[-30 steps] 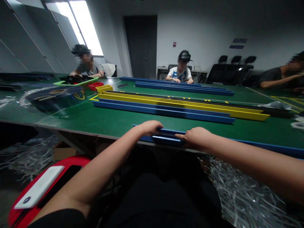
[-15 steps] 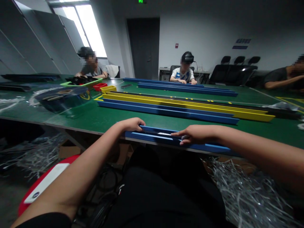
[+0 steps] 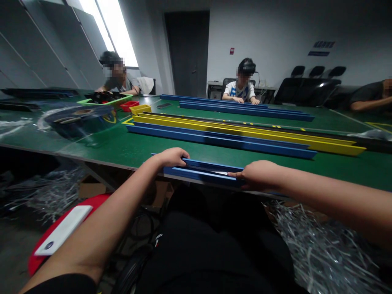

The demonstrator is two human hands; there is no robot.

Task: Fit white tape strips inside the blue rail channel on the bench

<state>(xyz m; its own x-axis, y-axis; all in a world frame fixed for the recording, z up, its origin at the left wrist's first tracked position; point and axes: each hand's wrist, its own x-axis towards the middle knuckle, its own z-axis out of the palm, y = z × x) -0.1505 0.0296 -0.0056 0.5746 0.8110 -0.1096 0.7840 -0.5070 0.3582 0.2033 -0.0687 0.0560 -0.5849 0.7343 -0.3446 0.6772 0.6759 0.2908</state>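
Note:
A long blue U-shaped channel (image 3: pixel 199 175) lies along the near edge of the green table (image 3: pixel 101 153). My left hand (image 3: pixel 174 157) is closed on its left part, the fingertips curled over the far wall into the groove. Over the right part is my right hand (image 3: pixel 260 174), its index finger reaching into the groove and touching a small white strip (image 3: pixel 221 172). The other fingers of that hand bend down at the channel's near wall and are partly hidden. Beyond both hands, another blue channel (image 3: pixel 220 141) rests beside a yellow channel (image 3: pixel 333 146).
A large reel in clear wrap (image 3: pixel 79 120) stands at the left, with a yellow bin (image 3: pixel 140 109), a red bin (image 3: pixel 129 106) and a green tray (image 3: pixel 82 103) behind. More blue channels (image 3: pixel 245 110) lie farther back. Several people sit around the table. Shredded plastic strips (image 3: pixel 318 245) cover the floor.
My right hand has settled lower against the channel, its thumb now out of sight and its index finger still at the white strip. My left hand keeps its hold. The view has shifted slightly.

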